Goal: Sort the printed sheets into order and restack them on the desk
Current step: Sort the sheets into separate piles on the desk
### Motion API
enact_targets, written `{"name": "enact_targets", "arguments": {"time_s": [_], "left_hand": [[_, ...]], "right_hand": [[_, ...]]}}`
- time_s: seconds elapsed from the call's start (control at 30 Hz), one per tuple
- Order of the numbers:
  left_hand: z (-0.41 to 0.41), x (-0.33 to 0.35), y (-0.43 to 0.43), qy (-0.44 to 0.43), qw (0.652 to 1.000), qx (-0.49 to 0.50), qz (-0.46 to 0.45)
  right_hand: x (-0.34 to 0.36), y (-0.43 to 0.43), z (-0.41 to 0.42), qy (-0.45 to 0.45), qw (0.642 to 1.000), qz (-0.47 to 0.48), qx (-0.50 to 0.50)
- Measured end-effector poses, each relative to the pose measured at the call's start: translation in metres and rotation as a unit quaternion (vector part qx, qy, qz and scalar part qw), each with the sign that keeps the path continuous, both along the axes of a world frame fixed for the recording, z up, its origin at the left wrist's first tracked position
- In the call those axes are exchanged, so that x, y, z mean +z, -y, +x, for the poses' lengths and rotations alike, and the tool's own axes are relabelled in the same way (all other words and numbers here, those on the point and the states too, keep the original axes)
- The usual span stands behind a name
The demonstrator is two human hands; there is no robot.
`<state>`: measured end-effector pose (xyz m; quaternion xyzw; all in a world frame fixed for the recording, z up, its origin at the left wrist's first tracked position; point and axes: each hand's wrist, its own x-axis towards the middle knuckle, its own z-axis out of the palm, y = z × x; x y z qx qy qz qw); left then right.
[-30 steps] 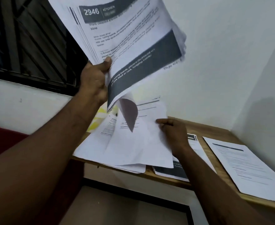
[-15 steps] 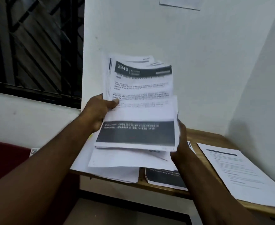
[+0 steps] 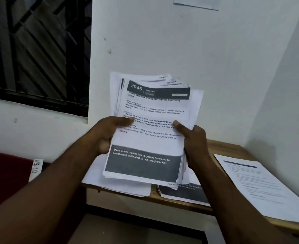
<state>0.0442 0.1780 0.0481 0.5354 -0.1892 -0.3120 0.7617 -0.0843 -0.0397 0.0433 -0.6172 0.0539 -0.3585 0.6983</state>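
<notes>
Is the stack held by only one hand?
No, the left hand and the right hand both grip the stack, one at each side edge.

The printed sheets (image 3: 150, 131) are matt white paper; the desk (image 3: 222, 147) is smooth, lightly glossy wood.

i see the left forearm (image 3: 48, 182) and left hand (image 3: 104, 134) bare, the right forearm (image 3: 233, 199) and right hand (image 3: 196, 141) likewise bare throughout.

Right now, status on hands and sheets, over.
Status: left hand, right hand grip the printed stack above the desk. Top edges fanned. Loose sheets lie beneath.
</notes>
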Motion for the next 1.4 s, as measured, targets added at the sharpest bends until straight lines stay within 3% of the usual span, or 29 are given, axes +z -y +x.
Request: {"name": "enact_targets", "arguments": {"time_s": [0.07, 0.2, 0.37, 0.53, 0.8, 0.93, 1.17, 1.3, 1.4], "left_hand": [[-0.002, 0.004, -0.001, 0.047, 0.999, 0.009, -0.008], [-0.005, 0.023, 0.008, 0.191, 0.97, 0.145, -0.044], [0.009, 0.033, 0.005, 0.299, 0.925, 0.232, -0.045], [0.017, 0.01, -0.008, 0.28, 0.916, 0.277, -0.081], [0.019, -0.032, -0.038, 0.161, 0.969, 0.172, -0.077], [0.018, -0.039, -0.037, 0.16, 0.974, 0.155, -0.041], [0.029, -0.039, -0.032, 0.254, 0.934, 0.251, 0.01], [0.044, -0.027, -0.039, 0.248, 0.912, 0.324, -0.028], [0.059, -0.026, -0.054, 0.216, 0.904, 0.365, -0.044]], "right_hand": [[0.004, -0.003, 0.0, 0.016, 1.0, -0.022, -0.011], [0.018, -0.008, 0.008, 0.059, 0.991, -0.095, -0.071], [0.03, -0.011, 0.024, 0.033, 0.974, -0.19, -0.119], [0.021, -0.023, 0.039, 0.02, 0.967, -0.228, -0.111], [-0.015, -0.034, 0.049, -0.067, 0.963, -0.249, -0.079], [-0.015, -0.034, 0.051, -0.078, 0.954, -0.27, -0.103], [-0.008, -0.04, 0.049, -0.05, 0.959, -0.262, -0.097], [0.006, -0.023, 0.041, 0.017, 0.941, -0.305, -0.145], [0.017, 0.002, 0.035, 0.025, 0.954, -0.244, -0.174]]}}
